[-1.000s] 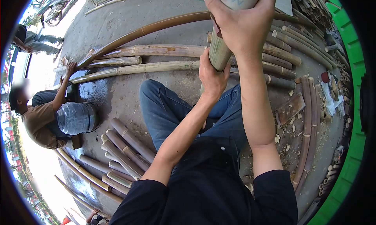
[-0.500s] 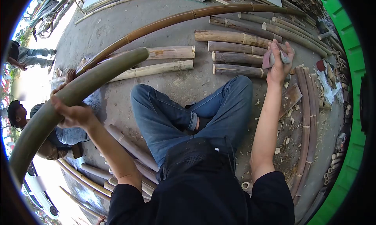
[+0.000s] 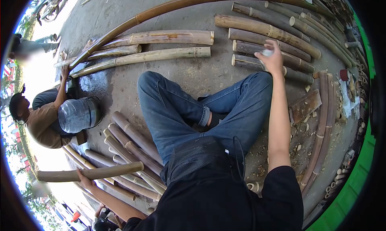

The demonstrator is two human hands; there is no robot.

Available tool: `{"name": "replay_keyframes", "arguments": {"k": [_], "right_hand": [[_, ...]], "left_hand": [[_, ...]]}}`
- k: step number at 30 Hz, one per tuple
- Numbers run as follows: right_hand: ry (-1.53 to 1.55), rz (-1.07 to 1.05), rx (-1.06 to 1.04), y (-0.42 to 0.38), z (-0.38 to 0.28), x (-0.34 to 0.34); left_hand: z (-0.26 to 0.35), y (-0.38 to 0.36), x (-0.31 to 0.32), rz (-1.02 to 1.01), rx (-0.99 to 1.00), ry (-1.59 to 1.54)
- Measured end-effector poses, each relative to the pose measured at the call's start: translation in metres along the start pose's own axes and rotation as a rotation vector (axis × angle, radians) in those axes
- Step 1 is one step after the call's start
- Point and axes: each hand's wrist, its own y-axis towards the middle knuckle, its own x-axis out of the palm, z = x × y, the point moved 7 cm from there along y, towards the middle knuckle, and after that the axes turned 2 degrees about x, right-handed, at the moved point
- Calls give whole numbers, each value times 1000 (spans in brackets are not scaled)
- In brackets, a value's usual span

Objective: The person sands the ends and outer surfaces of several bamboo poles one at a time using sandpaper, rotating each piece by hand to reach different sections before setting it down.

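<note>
Out at the lower left, my left hand (image 3: 85,182) is wrapped around a short bamboo pole (image 3: 114,171), which it holds raised and nearly level across the view. My right hand (image 3: 274,64) is above several bamboo pieces beyond my right knee. Between its thumb and fingers is a small folded piece of sandpaper (image 3: 266,53), showing a pale grey side and partly hidden by the hand. Closest beneath that hand are cut bamboo lengths (image 3: 248,62) lying side by side on the floor.
Split bamboo (image 3: 169,38) lies ahead, under a long curved brown pole (image 3: 177,9). At left, a person (image 3: 44,118) sits beside a large clear water bottle (image 3: 78,115), one hand on the long pole. More bamboo (image 3: 132,138) lies left; a wooden board (image 3: 305,106) and shavings lie right.
My left hand has swung the bamboo pole down and back to the lower left, uncovering the water bottle and seated person. My right hand has shifted slightly left and lower, still holding the sandpaper.
</note>
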Motion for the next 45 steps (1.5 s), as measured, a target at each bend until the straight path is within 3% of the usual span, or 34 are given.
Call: {"name": "replay_keyframes", "arguments": {"k": [1,3,5,7,9,11,12,13,17,21,23,24,25,26,31,32,33,34,36,37,38,39,41,42,43,44,45], "right_hand": [[-102,-228,45,4,-8,30],[-401,-474,-163,4,1,94],[-772,-696,-136,-15,13,139],[-919,-663,-174,-30,23,159],[-939,-598,-155,-34,34,172],[-965,-551,-155,-30,43,175],[-960,-569,-157,-27,48,176],[-953,-586,-162,-23,52,179],[-940,-605,-191,-26,37,178],[-709,-185,-354,-22,-11,138],[-598,15,-414,-24,-37,100],[-537,112,-437,-26,-50,78],[-482,202,-474,-29,-64,54],[-446,256,-509,-33,-82,28],[-139,530,-598,-44,-166,-118],[-296,606,-764,-44,-185,-153],[-218,611,-602,-32,-179,-195],[-109,456,-701,-33,-213,-216],[140,169,-543,-29,-245,-268],[36,236,-855,-34,-267,-280],[-71,300,-1165,-43,-282,-284],[-82,306,-1165,-48,-304,-276],[741,162,-681,-39,-327,-257],[796,71,-731,-32,-326,-248],[853,-148,-762,-17,-324,-231],[820,-266,-718,-31,-338,-196],[910,-371,-837,-24,-330,-163]], "left_hand": [[-35,-3,7,-65,-77,9],[-81,-23,30,-109,1,77],[-148,-27,53,-267,-162,153],[-194,-56,74,-333,-269,370],[-234,-66,87,-315,-19,585],[-230,-80,88,-257,65,895],[-196,-107,92,-125,65,1247],[-170,-130,99,-136,96,1302],[-214,-104,86,-283,234,1176],[-213,-113,66,-253,202,1137],[-248,-91,43,-202,195,1117],[-251,-92,33,-190,58,1028],[-257,-92,19,-175,-76,943],[-264,-87,12,-131,-16,1048],[-302,-59,-13,-56,-100,1131],[-300,-57,-12,-47,-96,1127],[-296,-59,-9,-41,-88,1123],[-286,-63,-3,-40,-95,1151],[-319,-30,-1,-117,-181,1243],[-334,-24,1,-131,-221,1262],[-312,-33,22,-277,-278,1129],[-284,-54,48,-287,-273,1126],[-218,-89,92,-7,24,1255],[-211,-86,118,-55,234,1113],[-202,-84,144,-102,442,962],[-172,-104,177,-205,463,716],[-127,-145,213,-303,476,472]]}}
